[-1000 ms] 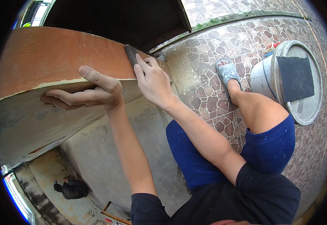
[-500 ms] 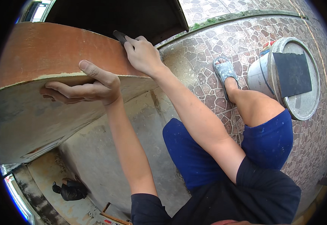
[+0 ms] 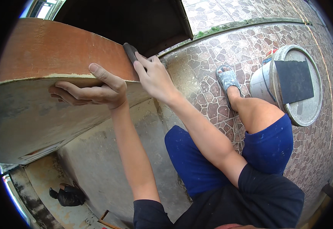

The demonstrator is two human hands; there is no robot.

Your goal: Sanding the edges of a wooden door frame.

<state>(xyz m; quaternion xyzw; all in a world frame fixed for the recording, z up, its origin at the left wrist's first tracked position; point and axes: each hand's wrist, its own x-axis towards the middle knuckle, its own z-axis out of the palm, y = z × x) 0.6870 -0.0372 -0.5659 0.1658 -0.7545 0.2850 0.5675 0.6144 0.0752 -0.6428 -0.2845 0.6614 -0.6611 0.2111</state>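
A long orange-brown board (image 3: 65,47) with a pale, bare edge runs across the upper left, its underside greyish. My left hand (image 3: 94,86) clasps this edge, thumb on the orange face and fingers bent beneath. At the board's right end, my right hand (image 3: 155,78) grips a dark grey piece of sandpaper (image 3: 130,52), apparently folded. The sandpaper lies against the end of the orange face; part of it is hidden by my fingers.
A lidded white bucket (image 3: 261,82) with a black square sheet (image 3: 294,81) on top stands at right, on stone-patterned tiles. Behind the board is a dark open space (image 3: 124,21). A black bundle (image 3: 69,195) lies at lower left, beside a grey wall (image 3: 97,160).
My right hand and the sandpaper have shifted slightly right and down along the board's end. My left hand appears a little further right, still on the edge; the whole view has shifted slightly.
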